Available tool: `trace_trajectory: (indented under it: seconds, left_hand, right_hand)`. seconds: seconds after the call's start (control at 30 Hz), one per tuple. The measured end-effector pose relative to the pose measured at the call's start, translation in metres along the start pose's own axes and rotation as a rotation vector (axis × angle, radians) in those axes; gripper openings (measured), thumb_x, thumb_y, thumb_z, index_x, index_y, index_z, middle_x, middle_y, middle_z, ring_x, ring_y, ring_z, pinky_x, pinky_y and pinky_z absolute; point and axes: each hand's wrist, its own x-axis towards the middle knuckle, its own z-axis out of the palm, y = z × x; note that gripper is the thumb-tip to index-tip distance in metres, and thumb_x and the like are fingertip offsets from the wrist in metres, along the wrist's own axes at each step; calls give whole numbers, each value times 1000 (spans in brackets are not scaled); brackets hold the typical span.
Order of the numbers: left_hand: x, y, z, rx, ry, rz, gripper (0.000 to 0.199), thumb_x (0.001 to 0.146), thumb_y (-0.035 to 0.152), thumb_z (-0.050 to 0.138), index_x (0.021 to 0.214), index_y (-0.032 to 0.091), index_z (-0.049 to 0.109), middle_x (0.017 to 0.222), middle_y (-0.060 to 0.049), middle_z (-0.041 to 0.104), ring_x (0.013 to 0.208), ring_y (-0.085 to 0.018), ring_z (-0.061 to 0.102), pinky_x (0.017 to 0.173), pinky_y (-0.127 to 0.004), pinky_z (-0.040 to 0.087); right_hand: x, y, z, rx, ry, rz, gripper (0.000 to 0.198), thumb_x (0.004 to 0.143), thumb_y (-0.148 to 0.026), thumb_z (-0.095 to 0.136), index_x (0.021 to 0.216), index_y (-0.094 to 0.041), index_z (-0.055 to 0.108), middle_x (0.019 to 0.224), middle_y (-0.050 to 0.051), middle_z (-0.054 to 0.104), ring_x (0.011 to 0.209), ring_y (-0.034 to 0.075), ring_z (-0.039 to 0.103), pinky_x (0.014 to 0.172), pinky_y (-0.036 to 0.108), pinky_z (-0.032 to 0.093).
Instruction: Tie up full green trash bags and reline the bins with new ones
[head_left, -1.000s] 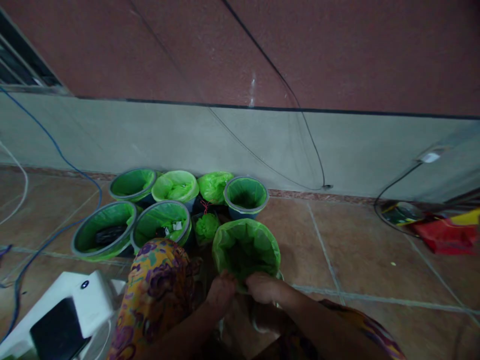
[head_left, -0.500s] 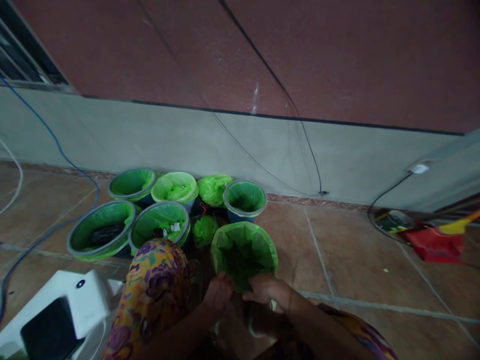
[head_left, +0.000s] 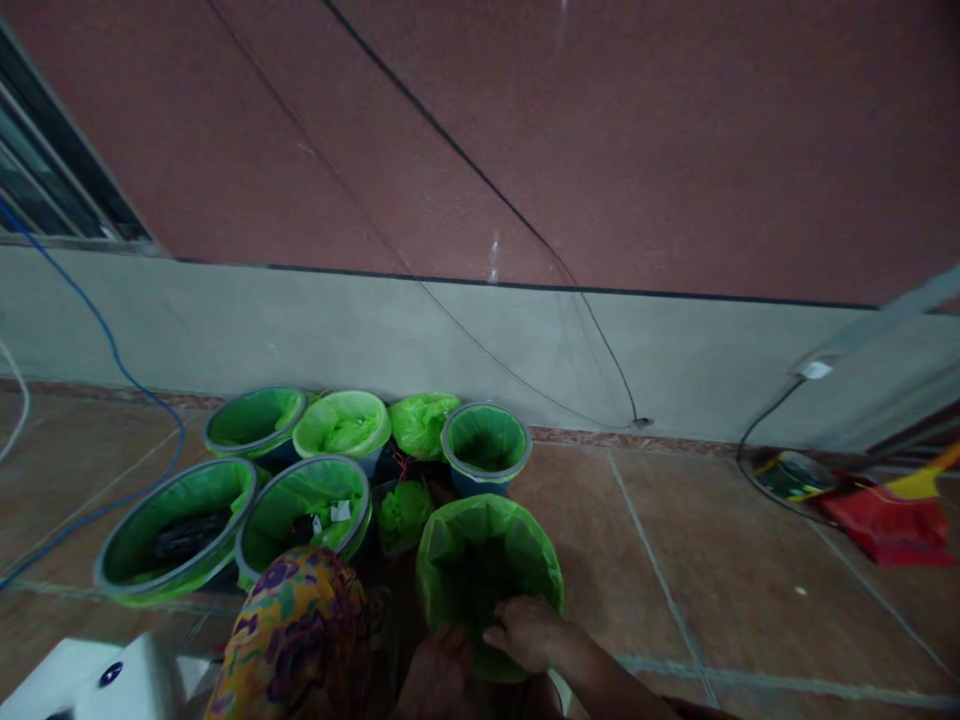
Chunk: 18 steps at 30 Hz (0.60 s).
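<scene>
A round bin lined with a green bag stands in front of me, its mouth facing up. My left hand is at the near left of its rim, with the fingers closed on the bag's edge; it is dim there. At the near right, my right hand reaches over the rim, its fingers and thumb curled at the green liner. The bin's dark inside hides what may lie at the bottom.
Several green-lined bins stand in two rows by the wall. My patterned trouser knee is at left. A white object stands lower left. A blue cable crosses the floor; a red dustpan lies at right.
The view has tilted up, so bins and hands sit lower in the picture. My right hand has moved further over the bin's mouth; my left hand stays at the near rim.
</scene>
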Motion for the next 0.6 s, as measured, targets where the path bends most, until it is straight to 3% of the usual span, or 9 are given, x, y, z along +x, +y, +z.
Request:
trace_trajectory:
  seconds: [0.17, 0.33, 0.47, 0.6]
  left_hand:
    - [0, -6, 11, 0, 70, -35, 43, 86, 14, 46, 124, 27, 62, 136, -7, 58, 119, -26, 57, 98, -41, 49]
    - [3, -11, 25, 7, 160, -9, 50, 77, 12, 55, 123, 30, 62, 133, -8, 60, 114, -27, 61, 96, -40, 51]
    - [4, -17, 34, 6, 254, 21, 55, 73, 7, 51, 121, 32, 63, 129, -7, 63, 109, -26, 64, 93, -39, 53]
    - [5, -25, 42, 4, 272, 13, 58, 73, 7, 51, 122, 34, 62, 130, -6, 63, 110, -27, 63, 93, -38, 53]
  right_hand:
    - [2, 3, 3, -15, 53, -10, 45, 90, -40, 40, 111, -11, 68, 113, 21, 68, 110, 35, 63, 94, 47, 46]
    - [1, 1, -1, -49, 58, 29, 40, 88, -35, 44, 110, -10, 67, 111, 21, 69, 110, 34, 62, 97, 46, 44]
    - [2, 2, -2, -9, 55, 17, 41, 87, -35, 44, 110, -11, 68, 111, 21, 69, 109, 35, 62, 96, 48, 44]
    - [7, 3, 0, -11, 76, 11, 42, 87, -36, 43, 109, -10, 68, 108, 22, 69, 107, 36, 63, 95, 50, 44]
